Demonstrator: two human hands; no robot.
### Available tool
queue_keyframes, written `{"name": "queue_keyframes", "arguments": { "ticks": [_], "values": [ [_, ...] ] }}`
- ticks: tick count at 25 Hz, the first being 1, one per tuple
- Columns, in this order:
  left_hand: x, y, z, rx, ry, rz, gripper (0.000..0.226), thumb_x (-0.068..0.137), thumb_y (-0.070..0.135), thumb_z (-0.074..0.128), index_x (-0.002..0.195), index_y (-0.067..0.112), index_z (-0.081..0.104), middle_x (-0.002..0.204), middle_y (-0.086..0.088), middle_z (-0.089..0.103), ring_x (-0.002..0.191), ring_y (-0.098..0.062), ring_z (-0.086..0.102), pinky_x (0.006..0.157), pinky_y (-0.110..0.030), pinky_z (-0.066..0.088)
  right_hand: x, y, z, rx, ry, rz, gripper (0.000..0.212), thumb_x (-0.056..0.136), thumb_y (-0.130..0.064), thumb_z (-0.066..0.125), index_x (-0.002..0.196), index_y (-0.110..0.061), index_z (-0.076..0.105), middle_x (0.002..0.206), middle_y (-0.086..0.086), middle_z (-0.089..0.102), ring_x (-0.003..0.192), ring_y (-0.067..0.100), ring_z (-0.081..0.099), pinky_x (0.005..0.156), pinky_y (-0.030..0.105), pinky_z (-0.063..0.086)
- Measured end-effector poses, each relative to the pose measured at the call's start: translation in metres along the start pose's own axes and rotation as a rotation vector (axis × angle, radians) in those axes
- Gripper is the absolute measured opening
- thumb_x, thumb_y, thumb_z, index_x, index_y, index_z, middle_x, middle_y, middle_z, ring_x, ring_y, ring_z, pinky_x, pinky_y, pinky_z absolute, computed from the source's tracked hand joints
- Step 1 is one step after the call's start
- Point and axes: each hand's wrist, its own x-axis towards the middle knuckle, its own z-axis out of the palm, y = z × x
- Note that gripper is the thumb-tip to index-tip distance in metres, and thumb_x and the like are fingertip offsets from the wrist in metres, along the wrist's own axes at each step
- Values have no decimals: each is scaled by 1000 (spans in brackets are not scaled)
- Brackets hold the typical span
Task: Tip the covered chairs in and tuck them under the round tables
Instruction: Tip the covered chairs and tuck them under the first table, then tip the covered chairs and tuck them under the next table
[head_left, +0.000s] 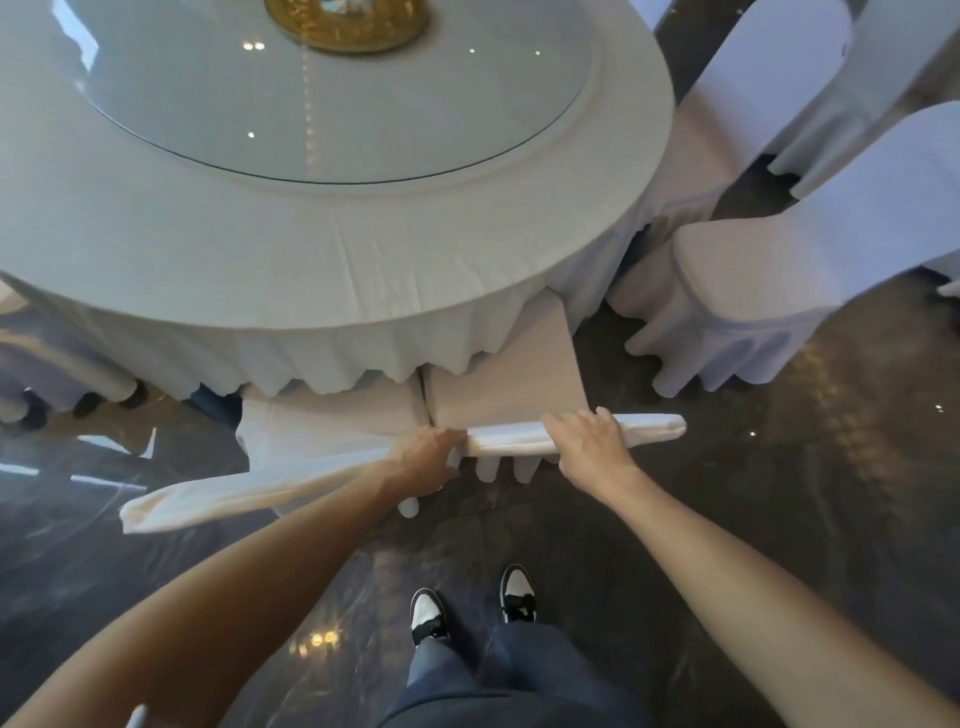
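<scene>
Two white-covered chairs stand side by side at the near edge of the round table (332, 260), both tipped in so their seats go under the scalloped tablecloth. My left hand (423, 457) grips the top of the left chair's back (249, 491). My right hand (589, 441) grips the top of the right chair's back (654, 427). The right chair's back panel (509, 379) leans against the table edge. Both chairs' fronts are hidden under the cloth.
A glass turntable (332, 104) with a gold centrepiece (348, 26) lies on the table. More covered chairs stand at the right (769, 291) and upper right (789, 78), and another at the left edge (57, 374). My shoes (472, 603) stand on dark glossy floor.
</scene>
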Motion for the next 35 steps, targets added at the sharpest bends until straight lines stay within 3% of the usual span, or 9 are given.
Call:
{"name": "queue_keyframes", "arguments": {
  "ticks": [3, 7, 12, 15, 17, 21, 29, 32, 35],
  "values": [
    [9, 3, 2, -90, 82, -9, 22, 95, 24, 60, 113, 18, 71, 101, -6, 71, 82, -20, 65, 67, -26, 46, -3, 7, 0, 25, 27, 47, 31, 72, -14, 79, 96, -21, 62, 85, 1, 67, 77, 25, 62, 68, 38, 44],
    [19, -2, 0, -122, 58, 15, 21, 91, 22, 69, 110, 17, 75, 103, -3, 72, 86, -17, 65, 79, -28, 51, -7, 8, -5, 100, 53, 46, 24, 78, -16, 78, 100, -19, 67, 88, 3, 70, 79, 24, 64, 69, 37, 49],
    [21, -2, -2, -102, 46, 18, 13, 88, 23, 69, 98, 19, 77, 91, 3, 73, 77, -13, 65, 72, -24, 49, -8, 12, -10, 106, 50, 23, 22, 83, -15, 71, 103, -18, 65, 92, 5, 70, 83, 25, 65, 69, 35, 47],
    [24, 8, -11, -29, -11, 2, 25, 85, 31, 63, 101, 18, 77, 93, 2, 72, 79, -15, 65, 75, -34, 56, -7, 25, -13, 167, -44, -27, 22, 81, -17, 68, 103, -20, 62, 94, 5, 68, 83, 25, 62, 69, 37, 45],
    [35, 36, -26, -52, -3, -3, 33, 86, 35, 59, 111, 19, 75, 105, 3, 73, 88, -16, 67, 81, -37, 57, -5, 50, -22, 372, -242, -40, 31, 81, -36, 70, 108, -26, 60, 100, 1, 65, 84, 20, 59, 72, 38, 48],
    [77, 130, -52, -77, 58, 1, 42, 93, 32, 58, 134, 23, 60, 132, 2, 63, 116, -20, 61, 96, -36, 50, 1, 128, -41, 620, -502, -44, 65, 82, -69, 59, 133, -28, 57, 122, -3, 63, 100, 17, 62, 88, 42, 53],
    [193, 314, -80, 147, 26, -37, 55, 96, 45, 56, 144, 19, 47, 143, -4, 53, 129, -24, 51, 102, -36, 43, 1, 344, -32, 534, -370, 89, 55, 90, -52, 60, 137, -24, 51, 136, 5, 56, 110, 25, 60, 89, 46, 52],
    [241, 381, -100, 173, 110, 3, 51, 92, 52, 57, 131, 19, 57, 132, -5, 60, 122, -26, 55, 101, -43, 46, 2, 425, -33, 533, -325, 156, 63, 91, -50, 59, 146, -23, 41, 144, 6, 50, 118, 27, 56, 93, 45, 51],
    [299, 449, -116, 264, 205, 63, 65, 91, 62, 50, 140, 19, 45, 144, -9, 48, 135, -33, 41, 112, -57, 31, 2, 508, -34, 508, -140, 233, 61, 92, -48, 59, 142, -18, 44, 142, 7, 50, 118, 28, 54, 95, 46, 49]
  ]
}}
